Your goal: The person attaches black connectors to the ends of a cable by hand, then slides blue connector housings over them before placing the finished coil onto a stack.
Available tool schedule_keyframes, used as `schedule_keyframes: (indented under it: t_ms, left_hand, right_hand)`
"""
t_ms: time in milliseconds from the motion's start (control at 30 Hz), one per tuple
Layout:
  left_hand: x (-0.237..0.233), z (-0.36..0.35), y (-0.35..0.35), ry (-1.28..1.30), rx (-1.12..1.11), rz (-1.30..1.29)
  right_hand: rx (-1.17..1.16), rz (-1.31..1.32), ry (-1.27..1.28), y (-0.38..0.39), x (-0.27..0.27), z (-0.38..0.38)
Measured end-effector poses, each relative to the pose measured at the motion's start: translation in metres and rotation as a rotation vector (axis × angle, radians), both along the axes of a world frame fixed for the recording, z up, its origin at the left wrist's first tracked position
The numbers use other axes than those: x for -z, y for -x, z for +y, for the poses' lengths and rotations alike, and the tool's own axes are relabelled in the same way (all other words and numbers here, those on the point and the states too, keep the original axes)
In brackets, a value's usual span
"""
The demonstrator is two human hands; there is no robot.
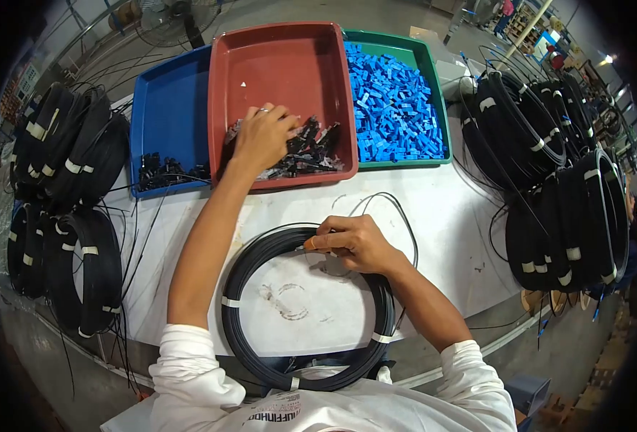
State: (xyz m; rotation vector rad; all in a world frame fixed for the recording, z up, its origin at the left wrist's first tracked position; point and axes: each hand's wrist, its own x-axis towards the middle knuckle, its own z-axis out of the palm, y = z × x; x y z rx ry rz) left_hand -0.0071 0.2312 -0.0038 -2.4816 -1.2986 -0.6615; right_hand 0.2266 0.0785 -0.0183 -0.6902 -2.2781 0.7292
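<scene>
My left hand reaches into the red tray, over a pile of small black and clear plastic pieces. Its fingers bend downward, and their tips are hidden, so I cannot see whether a piece is in them. On the white table, at the upper right part of a coil of black cable, my right hand is closed in a pinch. Something small and orange shows at its fingertips; what exactly the fingers hold is too small to make out. White tape bands wrap the coil, whose near edge meets my shirt.
A green tray of blue connectors stands right of the red one. The blue tray on the left holds small black parts. Taped cable coils hang at the left and right sides, with loose ends trailing.
</scene>
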Motion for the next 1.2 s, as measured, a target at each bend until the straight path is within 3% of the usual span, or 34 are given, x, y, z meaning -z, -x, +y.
schedule_keyframes:
  t_ms: [267,367,467,533,700,933,1200]
  left_hand:
    - [-0.016,-0.027,0.033,0.385,-0.078,0.049]
    - [-0.036,-0.034,0.014,0.357,-0.101,0.086]
    - [-0.020,-0.022,0.001,0.178,-0.032,-0.111]
    - [-0.023,-0.020,-0.003,0.157,-0.035,-0.048]
    - [-0.018,-0.018,-0.003,0.271,0.091,-0.157]
    - [-0.013,-0.007,0.008,0.371,0.150,-0.106]
    - [-0.032,-0.046,0.019,0.241,0.059,-0.586]
  right_hand:
    - [-0.004,0.061,0.024,0.001,0.005,0.000]
    - [-0.006,0.033,0.014,0.000,0.003,0.000]
    - [-0.001,0.057,0.040,0.000,0.004,-0.001]
    - [0.005,0.062,0.038,0.001,0.005,-0.001]
    - [0.003,0.031,0.027,-0.001,0.000,-0.002]
    - [0.007,0.038,0.011,-0.001,0.006,-0.002]
    - [0.018,0.130,-0.025,0.002,-0.012,-0.004]
